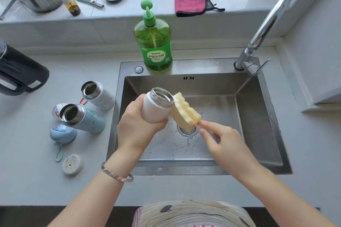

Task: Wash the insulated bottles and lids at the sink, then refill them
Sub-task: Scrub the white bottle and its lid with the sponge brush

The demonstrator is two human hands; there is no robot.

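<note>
Table (pixel 27 171): blue bottle (pixel 83 117) and speckled bottle (pixel 100 96) stand open just left of the sink (pixel 258 114), a round lid (pixel 72 164) near them. White bottle (pixel 155 110) is over the sink, mouth tilted away, left hand (pixel 136 127) wrapped round its body. Sponge brush (pixel 186 114) lies against the mouth's rim, right hand (pixel 225 143) pinching its handle. Risks: wet grip slips and the bottle drops into the sink. A light pinch could let the sponge twist off the mouth.
</note>
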